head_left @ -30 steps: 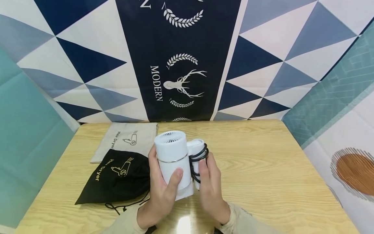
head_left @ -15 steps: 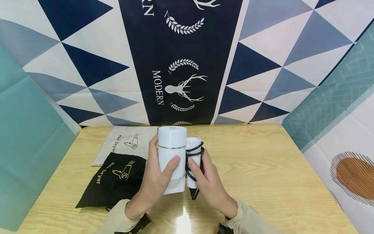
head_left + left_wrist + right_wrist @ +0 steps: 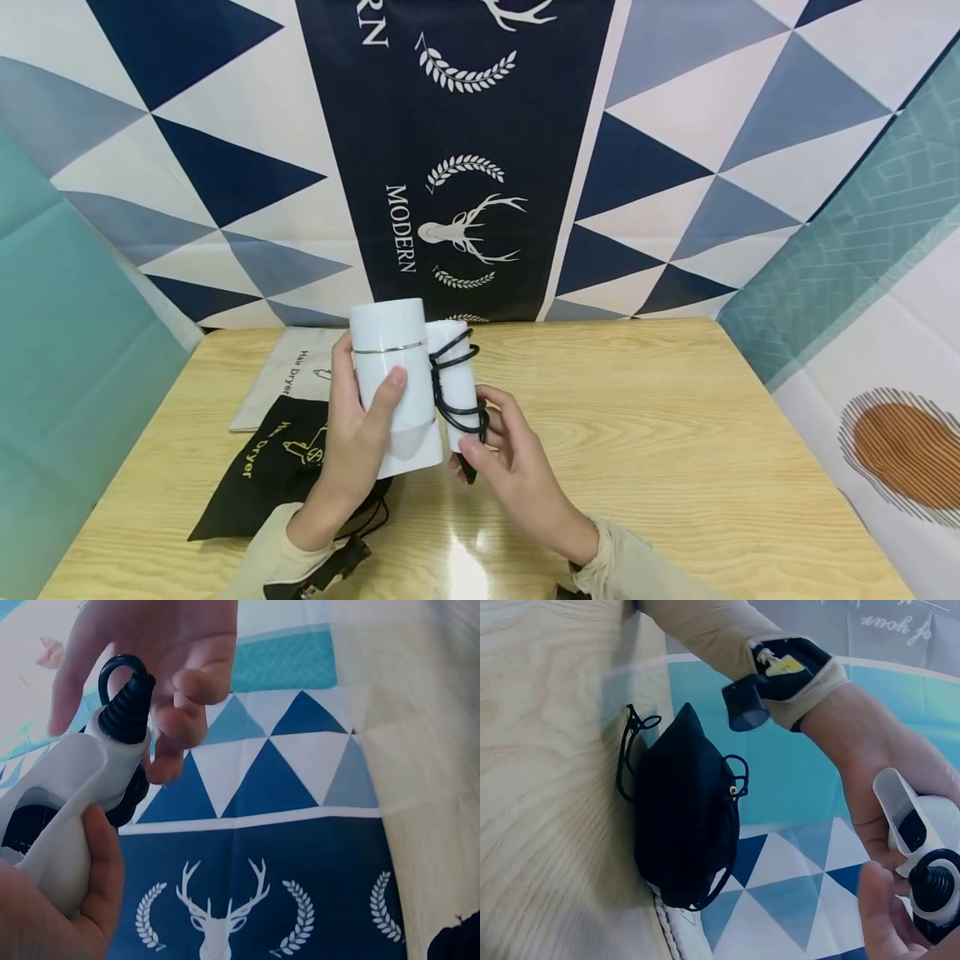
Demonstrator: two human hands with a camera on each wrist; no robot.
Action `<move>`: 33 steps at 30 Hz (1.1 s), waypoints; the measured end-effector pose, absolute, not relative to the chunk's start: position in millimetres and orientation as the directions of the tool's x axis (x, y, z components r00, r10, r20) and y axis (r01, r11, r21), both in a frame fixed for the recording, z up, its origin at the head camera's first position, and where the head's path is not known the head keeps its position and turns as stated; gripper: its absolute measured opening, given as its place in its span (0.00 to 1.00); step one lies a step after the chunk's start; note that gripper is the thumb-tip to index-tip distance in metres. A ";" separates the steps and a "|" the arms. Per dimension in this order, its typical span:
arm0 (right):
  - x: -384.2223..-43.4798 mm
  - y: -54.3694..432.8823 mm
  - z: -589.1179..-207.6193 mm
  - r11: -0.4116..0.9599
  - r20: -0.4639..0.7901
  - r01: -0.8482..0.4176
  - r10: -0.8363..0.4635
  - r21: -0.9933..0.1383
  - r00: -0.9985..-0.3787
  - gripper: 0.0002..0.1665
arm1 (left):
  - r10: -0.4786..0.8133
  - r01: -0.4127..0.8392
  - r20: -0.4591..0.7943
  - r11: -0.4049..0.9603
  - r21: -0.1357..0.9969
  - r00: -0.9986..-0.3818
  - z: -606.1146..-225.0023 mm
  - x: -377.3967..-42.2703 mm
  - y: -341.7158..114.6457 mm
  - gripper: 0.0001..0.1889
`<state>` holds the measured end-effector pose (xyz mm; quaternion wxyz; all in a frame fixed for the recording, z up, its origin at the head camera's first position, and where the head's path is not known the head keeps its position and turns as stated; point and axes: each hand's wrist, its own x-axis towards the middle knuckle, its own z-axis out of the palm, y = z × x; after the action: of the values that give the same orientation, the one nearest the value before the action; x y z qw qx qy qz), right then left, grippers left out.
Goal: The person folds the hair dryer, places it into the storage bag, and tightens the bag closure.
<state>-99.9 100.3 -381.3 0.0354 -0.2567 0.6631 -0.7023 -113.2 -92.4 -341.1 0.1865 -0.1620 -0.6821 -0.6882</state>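
My left hand [image 3: 352, 446] grips the barrel of a white hair dryer [image 3: 390, 325], its thumb lying across the front, above the table. The dryer's handle lies folded alongside the barrel, and a black cord [image 3: 457, 359] is wound round it in several loops. At the handle's lower end, my right hand [image 3: 525, 471] has its thumb against the tip and its fingers by the cord loops. In the left wrist view, a ribbed black cord sleeve [image 3: 126, 712] sticks out of the handle end, with the right hand's bent fingers just behind it.
A black drawstring bag [image 3: 255, 483] printed "Hair Dryer" lies left on the wooden table [image 3: 637, 450], partly behind my left arm. Under its far edge is a pale cloth bag [image 3: 270, 379] with similar print. A patterned wall covering [image 3: 465, 125] rises behind the table.
The hair dryer has moved left and up, its air-vent end tipping out of sight. My right hand has slid down from the handle's side to its lower end.
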 end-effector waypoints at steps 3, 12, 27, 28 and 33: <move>-99.7 98.5 -382.8 -0.147 0.345 -0.312 -0.391 -0.939 -0.853 0.31 | -0.054 0.494 0.494 0.003 0.869 -0.868 -341.6 -115.5 -95.0 0.29; -103.4 96.1 -385.0 -0.097 0.367 -0.357 -0.350 -0.929 -0.862 0.28 | -0.069 0.494 0.493 0.008 0.870 -0.867 -348.4 -117.3 -87.8 0.31; -113.3 104.8 -377.3 -0.068 0.352 -0.351 -0.342 -0.934 -0.871 0.25 | -0.041 0.467 0.470 0.067 0.882 -0.882 -355.4 -120.9 -83.4 0.31; -113.0 106.4 -376.6 -0.064 0.340 -0.339 -0.344 -0.939 -0.875 0.25 | -0.031 0.458 0.462 0.087 0.885 -0.886 -355.0 -121.0 -84.7 0.31; -112.1 114.3 -375.1 -0.042 0.288 -0.292 -0.346 -0.956 -0.893 0.26 | 0.041 0.374 0.374 0.219 0.901 -0.926 -349.0 -121.1 -94.3 0.32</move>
<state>-112.1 114.3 -375.1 0.0198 -0.2305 0.6918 -0.6840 -121.1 -94.3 -349.0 0.1364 -0.1348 -0.7688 -0.6101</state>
